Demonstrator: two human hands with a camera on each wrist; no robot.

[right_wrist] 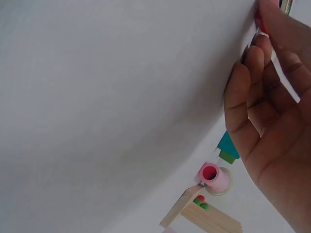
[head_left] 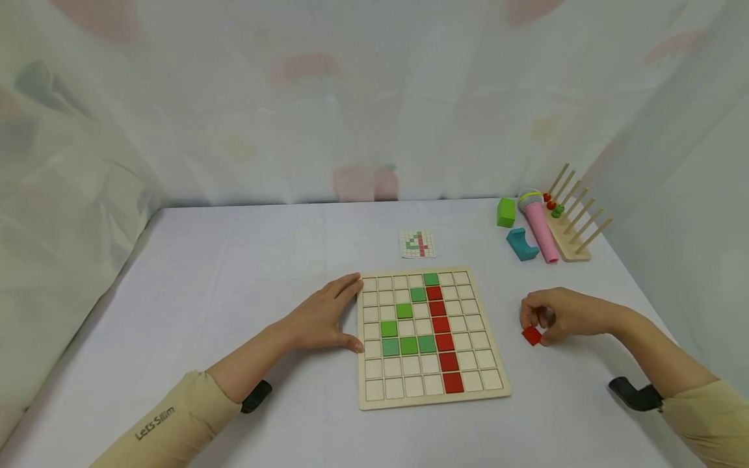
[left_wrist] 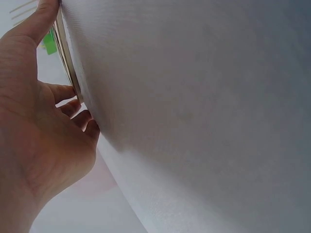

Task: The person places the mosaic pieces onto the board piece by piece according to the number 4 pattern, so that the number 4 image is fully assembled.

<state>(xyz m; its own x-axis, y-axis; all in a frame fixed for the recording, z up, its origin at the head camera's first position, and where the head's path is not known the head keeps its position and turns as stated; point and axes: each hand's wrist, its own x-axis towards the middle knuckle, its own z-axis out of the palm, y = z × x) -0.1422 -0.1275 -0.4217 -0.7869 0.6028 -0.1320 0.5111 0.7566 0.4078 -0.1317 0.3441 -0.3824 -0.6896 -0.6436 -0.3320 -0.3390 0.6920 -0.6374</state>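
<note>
A square wooden grid board (head_left: 414,387) lies on the white table. On it a column of red tiles (head_left: 441,325) runs down right of the middle, beside several green tiles (head_left: 408,345). My left hand (head_left: 324,315) rests at the board's left edge, thumb and fingers spread apart along it; the left wrist view shows the fingertips right at that edge. To the right of the board, my right hand (head_left: 562,315) pinches a loose red square tile (head_left: 532,335) between thumb and fingers, low over the cloth. In the right wrist view its fingers mostly hide the tile.
Behind the board lies a small pattern card (head_left: 418,244). At the back right are a green block (head_left: 506,212), a teal curved block (head_left: 521,244), a pink toy microphone (head_left: 541,231) and a pegged wooden stand (head_left: 570,237) with red and green beads. A patterned curtain (head_left: 263,104) hangs behind.
</note>
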